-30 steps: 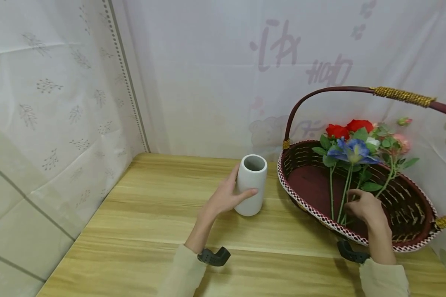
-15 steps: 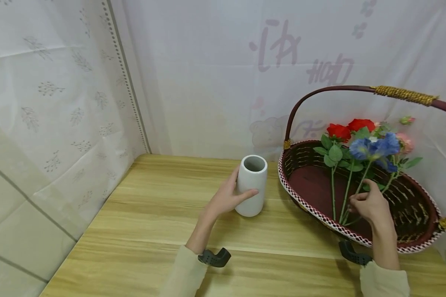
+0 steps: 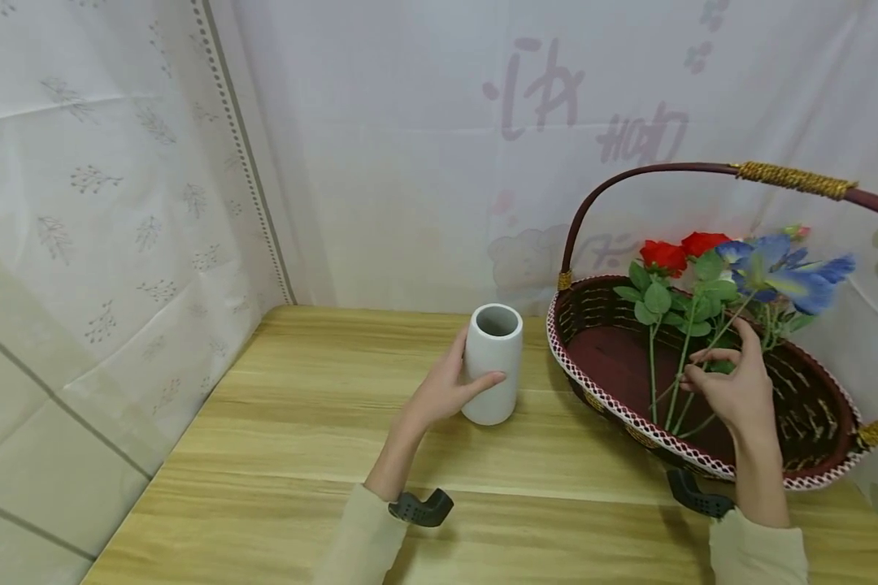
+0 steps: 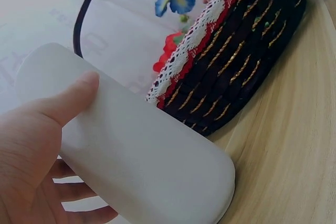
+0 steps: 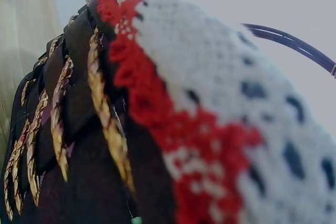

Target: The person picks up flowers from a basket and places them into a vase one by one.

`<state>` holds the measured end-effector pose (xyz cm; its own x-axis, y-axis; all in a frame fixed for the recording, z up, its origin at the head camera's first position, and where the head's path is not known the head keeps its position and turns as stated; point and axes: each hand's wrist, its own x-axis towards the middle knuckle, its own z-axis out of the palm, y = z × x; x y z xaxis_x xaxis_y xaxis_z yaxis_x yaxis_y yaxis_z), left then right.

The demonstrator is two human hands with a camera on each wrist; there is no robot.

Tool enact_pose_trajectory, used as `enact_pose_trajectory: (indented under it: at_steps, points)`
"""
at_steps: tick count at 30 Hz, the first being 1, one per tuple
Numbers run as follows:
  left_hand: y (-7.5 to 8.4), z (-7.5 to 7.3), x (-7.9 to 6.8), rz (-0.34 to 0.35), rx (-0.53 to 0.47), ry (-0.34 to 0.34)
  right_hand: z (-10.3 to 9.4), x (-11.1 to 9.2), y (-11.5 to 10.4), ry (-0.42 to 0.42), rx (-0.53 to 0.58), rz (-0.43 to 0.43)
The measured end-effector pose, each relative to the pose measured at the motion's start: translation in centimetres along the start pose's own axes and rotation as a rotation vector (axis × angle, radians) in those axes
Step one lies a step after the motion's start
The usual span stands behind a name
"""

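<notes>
A white cylindrical vase (image 3: 493, 366) stands upright on the wooden table. My left hand (image 3: 439, 390) grips it from the left, thumb across the front; in the left wrist view that thumb lies on the smooth wall of the vase and the other fingers go behind it. Over the basket, my right hand (image 3: 735, 390) pinches the thin green stem of a blue artificial flower (image 3: 783, 272), whose bloom leans to the right. Red roses (image 3: 664, 257) with green leaves lie beside it in the dark woven basket (image 3: 607, 349). The right wrist view shows only the basket's side and lace rim, not the hand.
The basket's tall arched handle (image 3: 647, 168), bound with gold cord, rises over the flowers. Pink blooms show partly behind the blue one. Pale printed curtains (image 3: 380, 162) hang behind and left of the table (image 3: 285, 455).
The blue flower has shifted right and tipped over to the right with my right hand, which moved slightly up and right. My left hand stays on the vase.
</notes>
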<state>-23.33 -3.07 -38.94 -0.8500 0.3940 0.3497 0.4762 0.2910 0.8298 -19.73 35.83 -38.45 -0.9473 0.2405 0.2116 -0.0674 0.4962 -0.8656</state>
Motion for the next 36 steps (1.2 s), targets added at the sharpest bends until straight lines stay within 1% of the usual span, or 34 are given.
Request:
enact_pose_trajectory:
  at_steps: [5, 11, 15, 22, 25, 29, 32, 36]
  points:
    - [-0.1, 0.1, 0.0, 0.003, -0.007, 0.003, -0.1, -0.1, -0.7, 0.044, 0.153, -0.033]
    - [-0.2, 0.0, 0.1, 0.018, -0.005, 0.003, 0.3, -0.4, -1.8, 0.131, 0.387, -0.072]
    - [-0.3, 0.0, 0.1, 0.030, -0.004, -0.002, 0.4, -0.6, -2.4, 0.168, 0.481, -0.107]
    - [-0.1, -0.1, 0.1, 0.035, 0.001, -0.006, 0.3, -0.5, -2.9, 0.229, 0.620, -0.170]
    - [0.0, -0.1, 0.1, 0.036, 0.010, -0.003, 0.4, -0.5, -3.2, 0.232, 0.646, -0.198]
    - [-0.3, 0.0, 0.1, 0.052, 0.019, -0.001, 0.4, -0.8, -3.7, 0.217, 0.657, -0.225]
    - [-1.4, 0.3, 0.4, 0.059, 0.028, 0.002, 0.3, -1.1, -4.2, 0.192, 0.681, -0.257]
    - [-3.2, 0.7, 0.9, 0.045, 0.049, -0.001, 0.4, -1.3, -4.9, 0.108, 0.726, -0.325]
